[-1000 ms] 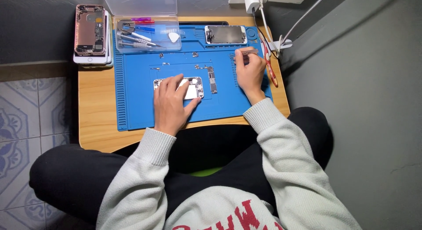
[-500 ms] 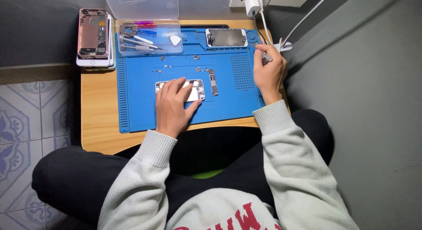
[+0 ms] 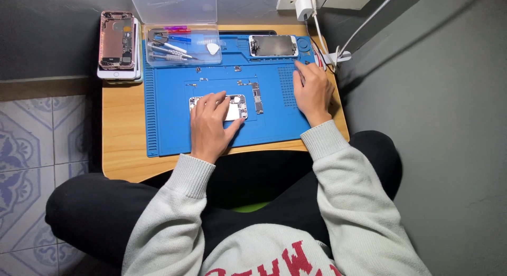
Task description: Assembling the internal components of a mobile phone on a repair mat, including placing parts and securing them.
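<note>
An open phone body (image 3: 235, 107) lies flat in the middle of a blue work mat (image 3: 169, 117). Its silver inside parts face up. The left hand (image 3: 211, 125) lies on top of it and holds it down, with the fingers spread over its left part and the thumb by its near edge. A thin dark strip part (image 3: 257, 102) lies just to the right of the phone body. Tiny screws and bits are scattered on the mat a little farther away.

The right hand (image 3: 312, 91) rests on the right side of the mat, palm down, with the fingers bent and close together. I cannot tell if it holds anything.

At the far edge of the mat lies a phone screen (image 3: 273, 45), face down. Left of it is a clear box (image 3: 182, 44) with small tools inside and its lid up. Far left, on the wooden table (image 3: 124, 133), sits a stack of phones (image 3: 117, 44). A white charger (image 3: 303, 2) and its cable are at the far right.
</note>
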